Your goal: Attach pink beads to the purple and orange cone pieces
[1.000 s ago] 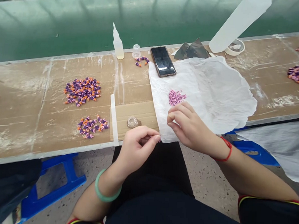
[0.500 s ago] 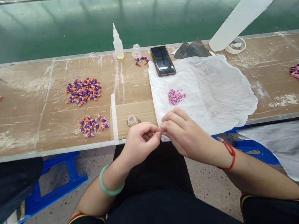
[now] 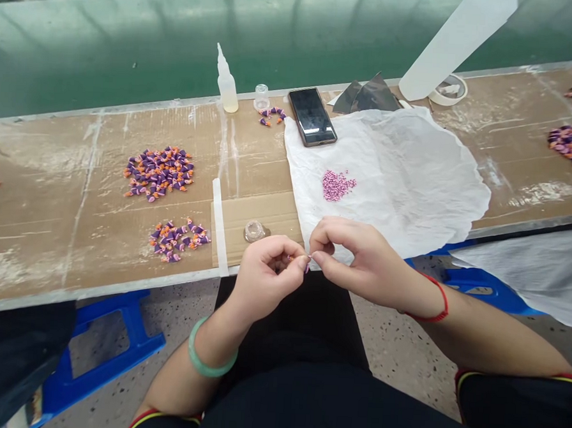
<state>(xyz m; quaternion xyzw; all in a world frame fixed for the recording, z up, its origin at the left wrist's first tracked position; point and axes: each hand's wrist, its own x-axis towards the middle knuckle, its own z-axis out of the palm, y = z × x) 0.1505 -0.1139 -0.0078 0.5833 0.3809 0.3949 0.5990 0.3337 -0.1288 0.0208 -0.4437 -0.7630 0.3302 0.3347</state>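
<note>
My left hand and my right hand meet fingertip to fingertip at the near edge of the bench. Both are pinched closed. A tiny purple piece shows between the tips of the left hand; what the right hand pinches is too small to make out. Just beyond them a white crumpled sheet carries a small heap of pink beads. A small clear glass dish sits left of the hands on a cardboard patch.
Two heaps of purple and orange pieces lie on the left. At the back stand a squeeze bottle, a clear cup and a phone. A tape roll sits back right. Blue stools stand under the bench.
My right hand has come back from beside the pink beads to the bench edge and met my left hand, which rose slightly. Both hands now pinch together.
</note>
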